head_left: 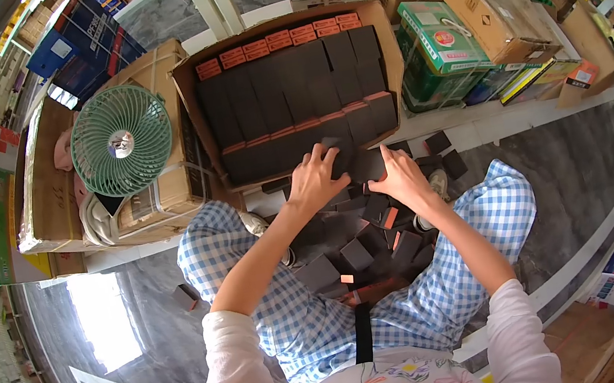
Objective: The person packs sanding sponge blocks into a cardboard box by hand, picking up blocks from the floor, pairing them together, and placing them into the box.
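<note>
Marbled floor [577,156], extending right; packed carton [393,55], far; left hand [313,181], right hand [405,175]: gripping black boxes [366,166] by its near edge.

Green fan [122,144], blue box [84,44] behind it, green box [440,54] beside brown carton [496,12]

Small boxes ahead of and below the grip

Left hand [312,181] and right hand [400,176] meet side by side on small boxes [368,166], at an open carton's [393,55] near edge. Just beyond the grip, packed boxes [295,84] fill that carton in rows. Left of it, a fan [122,144] rests on another carton [163,207]; right, a closed carton [498,13] tops a package [438,76]. Below the grip, loose boxes [356,255] lie on the floor [577,154] between the legs [277,302].
</note>
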A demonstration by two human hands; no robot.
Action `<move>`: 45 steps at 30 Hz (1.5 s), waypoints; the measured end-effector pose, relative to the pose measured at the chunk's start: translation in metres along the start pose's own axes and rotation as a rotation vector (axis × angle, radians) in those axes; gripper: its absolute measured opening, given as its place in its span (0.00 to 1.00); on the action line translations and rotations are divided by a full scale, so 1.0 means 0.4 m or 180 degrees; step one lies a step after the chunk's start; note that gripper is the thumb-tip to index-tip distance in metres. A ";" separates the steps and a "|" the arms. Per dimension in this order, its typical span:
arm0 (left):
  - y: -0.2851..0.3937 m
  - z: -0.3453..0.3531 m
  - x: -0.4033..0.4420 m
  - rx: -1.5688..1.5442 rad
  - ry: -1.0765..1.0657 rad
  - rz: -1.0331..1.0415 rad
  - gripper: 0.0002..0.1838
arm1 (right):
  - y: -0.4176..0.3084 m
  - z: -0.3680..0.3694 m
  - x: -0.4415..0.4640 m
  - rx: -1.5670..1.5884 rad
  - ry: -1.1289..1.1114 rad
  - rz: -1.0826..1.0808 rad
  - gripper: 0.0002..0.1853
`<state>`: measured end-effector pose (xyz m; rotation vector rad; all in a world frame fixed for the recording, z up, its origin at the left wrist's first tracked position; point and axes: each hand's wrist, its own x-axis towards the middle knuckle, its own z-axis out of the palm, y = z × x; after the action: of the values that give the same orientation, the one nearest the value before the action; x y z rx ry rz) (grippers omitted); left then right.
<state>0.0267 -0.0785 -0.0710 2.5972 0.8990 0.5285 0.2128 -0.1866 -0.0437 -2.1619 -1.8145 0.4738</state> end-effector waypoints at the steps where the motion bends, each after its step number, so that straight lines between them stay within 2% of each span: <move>1: 0.026 -0.018 0.005 -0.0478 -0.0020 0.0000 0.26 | 0.000 -0.002 0.002 0.0081 0.0052 -0.0035 0.48; 2: 0.042 -0.025 0.006 -0.0490 -0.0034 0.0000 0.26 | 0.002 -0.006 0.002 0.0149 0.0102 -0.0076 0.47; 4: 0.064 -0.029 0.005 -0.0540 0.0149 0.0515 0.26 | 0.003 -0.015 -0.004 0.0148 0.0083 -0.0062 0.46; 6: 0.045 -0.004 -0.002 -0.0476 0.0243 0.0493 0.26 | -0.001 -0.018 -0.003 0.0167 0.0073 -0.0051 0.45; 8: -0.006 0.013 -0.003 0.0659 -0.0181 0.0158 0.26 | 0.016 -0.008 0.003 0.0427 -0.0097 0.0174 0.46; 9: -0.023 0.006 0.000 0.0848 -0.0102 0.0074 0.27 | 0.024 -0.010 0.005 0.0674 -0.0269 0.0402 0.47; 10: -0.028 0.008 0.004 0.0837 -0.0097 0.0068 0.27 | 0.032 -0.013 0.007 0.0662 -0.0275 0.0403 0.47; 12: -0.025 -0.007 0.013 0.0293 0.0189 -0.0316 0.27 | 0.045 -0.023 0.018 0.1608 -0.0439 0.1202 0.49; 17: 0.054 -0.059 0.011 -0.0367 0.0493 0.0056 0.26 | 0.087 -0.001 0.039 0.2063 -0.0606 0.1494 0.52; 20: 0.082 -0.049 -0.009 -0.0531 0.0239 0.0397 0.28 | 0.088 0.010 0.048 0.2324 -0.0775 0.1676 0.48; 21: 0.090 -0.036 -0.018 -0.0613 0.0205 0.0250 0.28 | 0.093 0.016 0.050 0.2322 -0.0781 0.1674 0.48; 23: 0.079 -0.024 -0.023 -0.0624 0.0132 0.0234 0.29 | 0.108 0.024 0.050 0.3217 -0.1149 0.1693 0.44; 24: 0.076 -0.020 -0.026 -0.0638 0.0058 0.0218 0.29 | 0.104 0.026 0.046 0.3210 -0.1153 0.1701 0.44; 25: 0.069 -0.015 -0.028 -0.0642 0.0061 0.0218 0.29 | 0.098 0.027 0.039 0.2789 -0.0983 0.1649 0.41; 26: 0.055 -0.008 -0.032 -0.0186 -0.0104 0.0256 0.29 | 0.092 0.028 0.032 0.2362 -0.0815 0.1591 0.39; 27: 0.038 0.000 -0.036 0.0272 -0.0268 0.0290 0.29 | 0.091 0.035 0.026 0.2026 -0.0659 0.1534 0.31; 28: 0.018 0.006 -0.040 0.0267 -0.0268 0.0287 0.29 | 0.099 0.038 0.031 0.2021 -0.0663 0.1536 0.31; 30: -0.006 0.006 -0.043 0.0906 -0.0913 -0.0348 0.28 | 0.115 0.032 0.042 0.2486 -0.1181 0.1708 0.35; 31: -0.006 -0.002 -0.040 0.0937 -0.1026 -0.0470 0.28 | 0.115 0.025 0.041 0.2588 -0.1107 0.1691 0.37; 32: 0.002 -0.007 -0.041 0.0937 -0.1024 -0.0495 0.28 | 0.114 0.016 0.043 0.2636 -0.1139 0.1775 0.38; 35: 0.038 -0.022 -0.024 0.0082 0.0019 -0.0348 0.29 | 0.116 0.006 0.054 0.2829 -0.1443 0.1822 0.36; 38: 0.085 -0.044 -0.025 -0.0485 0.0184 0.0104 0.29 | 0.089 -0.011 0.039 0.2867 -0.1347 0.1701 0.32; 40: 0.090 -0.031 -0.032 -0.0607 0.0116 0.0290 0.28 | 0.094 0.005 0.039 0.3283 -0.1096 0.1690 0.31; 42: 0.066 -0.006 -0.043 -0.0434 -0.0024 0.0255 0.28 | 0.128 0.022 0.048 0.3165 -0.1159 0.1704 0.32; 43: 0.039 0.012 -0.045 0.0019 -0.0028 0.0247 0.28 | 0.138 0.022 0.051 0.2840 -0.1252 0.1789 0.30; 45: -0.014 0.009 -0.047 0.0473 -0.0522 -0.0191 0.27 | 0.133 0.013 0.056 0.2521 -0.1319 0.1862 0.29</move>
<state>0.0117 -0.0873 -0.0810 2.6880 0.9907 0.2364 0.2618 -0.1738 -0.0719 -2.0163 -0.8173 1.5514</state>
